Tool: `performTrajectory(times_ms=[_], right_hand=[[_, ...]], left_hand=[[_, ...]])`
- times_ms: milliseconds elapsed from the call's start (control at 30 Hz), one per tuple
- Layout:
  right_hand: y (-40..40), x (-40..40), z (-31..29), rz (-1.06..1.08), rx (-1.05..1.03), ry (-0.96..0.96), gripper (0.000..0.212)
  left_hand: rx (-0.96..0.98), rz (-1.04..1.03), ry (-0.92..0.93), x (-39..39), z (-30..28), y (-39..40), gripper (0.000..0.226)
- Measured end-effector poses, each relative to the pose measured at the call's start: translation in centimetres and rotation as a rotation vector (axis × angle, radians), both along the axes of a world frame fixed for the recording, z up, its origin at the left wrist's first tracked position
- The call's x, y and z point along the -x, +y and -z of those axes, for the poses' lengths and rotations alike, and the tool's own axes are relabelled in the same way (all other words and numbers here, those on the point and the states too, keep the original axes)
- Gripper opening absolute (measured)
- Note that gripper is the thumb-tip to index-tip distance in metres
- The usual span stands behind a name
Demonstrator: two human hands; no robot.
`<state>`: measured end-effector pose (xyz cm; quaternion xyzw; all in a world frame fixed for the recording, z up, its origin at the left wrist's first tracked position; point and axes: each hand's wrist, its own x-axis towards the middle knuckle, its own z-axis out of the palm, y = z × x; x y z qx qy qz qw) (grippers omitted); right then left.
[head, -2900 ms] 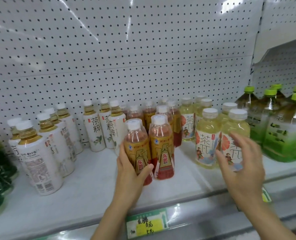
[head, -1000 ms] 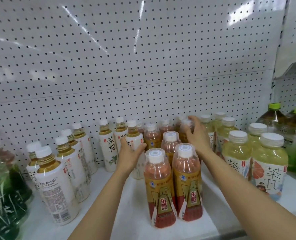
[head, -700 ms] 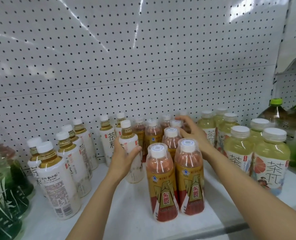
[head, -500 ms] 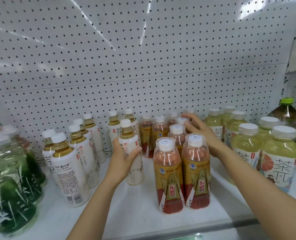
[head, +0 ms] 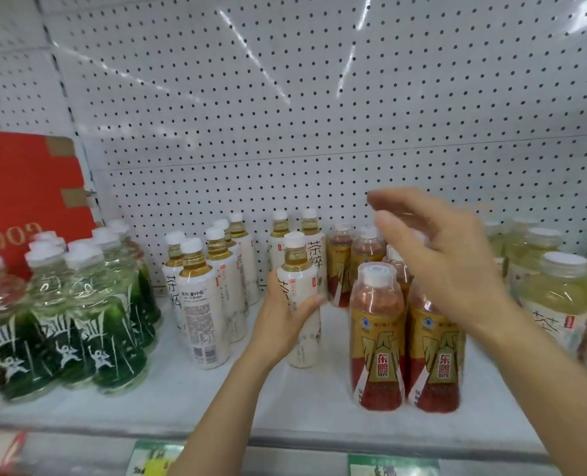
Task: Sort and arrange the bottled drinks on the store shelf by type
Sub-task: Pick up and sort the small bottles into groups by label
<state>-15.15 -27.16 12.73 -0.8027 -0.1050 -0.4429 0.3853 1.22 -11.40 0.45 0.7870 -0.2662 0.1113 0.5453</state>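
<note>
My left hand (head: pixel 283 319) is wrapped around a white-label tea bottle (head: pixel 300 293) standing on the white shelf (head: pixel 216 400), slightly forward of its row. Above the red-and-gold bottles (head: pixel 378 338) my right hand (head: pixel 436 255) hovers blurred, fingers spread, holding nothing. More white-label tea bottles (head: pixel 203 304) stand to the left, and two others behind the held one. Further red-and-gold bottles line up behind the front pair, partly hidden by my right hand.
Green-bottomed clear bottles (head: pixel 79 321) crowd the left end, with a red carton (head: pixel 24 187) behind them. Pale yellow-green tea bottles (head: pixel 556 297) fill the right side. A pegboard wall (head: pixel 319 115) backs the shelf. Price tags (head: pixel 154 458) hang on the front rail.
My right hand has lifted off the back red-and-gold bottles and now hovers above them. My left hand keeps its grip on the white-label bottle. The view has swung left, revealing the red carton.
</note>
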Motion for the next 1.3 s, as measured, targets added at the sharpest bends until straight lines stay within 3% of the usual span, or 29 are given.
performTrajectory(times_ms=[133, 200, 300, 433, 533, 633, 1000, 1300], right_hand=[[5.9, 0.2, 3.8, -0.045, 0.278, 0.236, 0.055], [7.6, -0.6, 6.4, -0.033, 0.291, 0.383, 0.072], [8.6, -2.6, 10.1, -0.070, 0.145, 0.512, 0.090], [9.0, -6.9, 13.1, -0.066, -0.217, 0.577, 0.106], [9.5, -10.0, 13.9, 0.040, -0.320, 0.593, 0.104], [9.9, -12.4, 13.9, 0.139, -0.365, 0.610, 0.090], [10.3, -18.2, 13.5, 0.349, -0.362, 0.615, 0.068], [10.0, -19.6, 12.9, 0.317, -0.367, 0.601, 0.079]], left_hand=[[0.056, 0.013, -0.053, 2.4, -0.4, 1.1, 0.057], [0.070, 0.017, -0.042, 3.6, 0.1, 2.1, 0.053], [0.172, -0.248, -0.078, 4.9, 2.1, 4.8, 0.057], [0.227, -0.628, -0.083, 5.0, 2.9, 9.1, 0.080], [0.057, -0.624, 0.005, 2.9, 2.9, 11.5, 0.095], [-0.028, -0.517, 0.072, 1.7, 3.5, 12.2, 0.094], [-0.195, -0.537, -0.039, -1.1, 5.0, 13.3, 0.080], [-0.256, -0.532, 0.001, -1.4, 4.7, 13.3, 0.069]])
